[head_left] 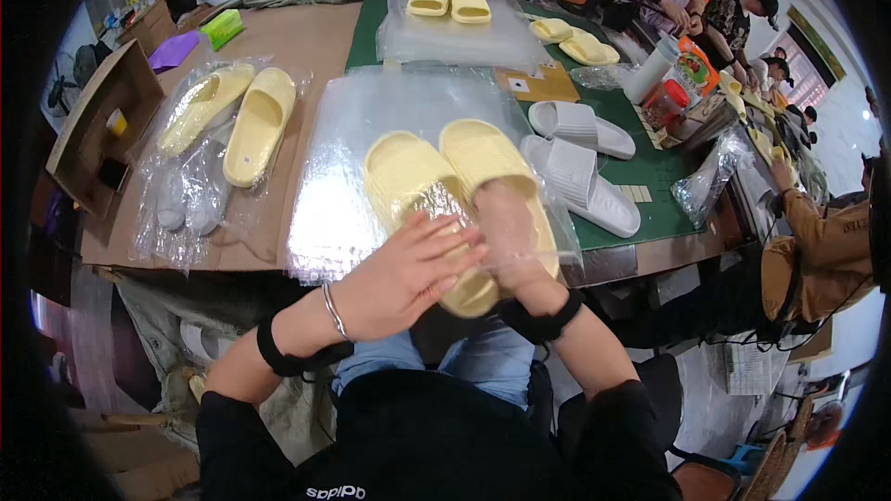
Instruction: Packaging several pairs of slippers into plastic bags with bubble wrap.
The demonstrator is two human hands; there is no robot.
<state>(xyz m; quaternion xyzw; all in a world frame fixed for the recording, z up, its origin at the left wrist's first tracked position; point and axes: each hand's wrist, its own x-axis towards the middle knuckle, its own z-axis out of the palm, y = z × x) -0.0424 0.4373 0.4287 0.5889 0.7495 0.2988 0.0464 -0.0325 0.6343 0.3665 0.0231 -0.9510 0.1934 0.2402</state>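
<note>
Centre of frame, near desk (pixel 306 42) edge: pair of yellow slides (pixel 445 195), side by side, toes toward upper frame, lying on a clear bag (pixel 371 158) spread flat.

Left hand (pixel 408 274): grip open, fingers spread and flat, pressing the heel end of the left slide and the crinkled plastic over it. Holding nothing closed. Bracelet and dark band at the wrist.

Right hand (pixel 509 223): inside the plastic, over the heel of the right slide; film blurs the fingers. Grip looks curled onto the slide, but how tightly cannot be told.

Right of the pair, just beside: two white slides (pixel 580 162), one above the other, on a green mat (pixel 650 176).

Left of frame: bagged yellow slides (pixel 232 116), with more plastic below them. Open cardboard box (pixel 97 121) at the far left.

Upper centre: another yellow pair (pixel 449 0) on a stack of bags, another person's hands just above. Loose yellow slides (pixel 571 42) to its right.

Right edge: other people seated at the desk.
</note>
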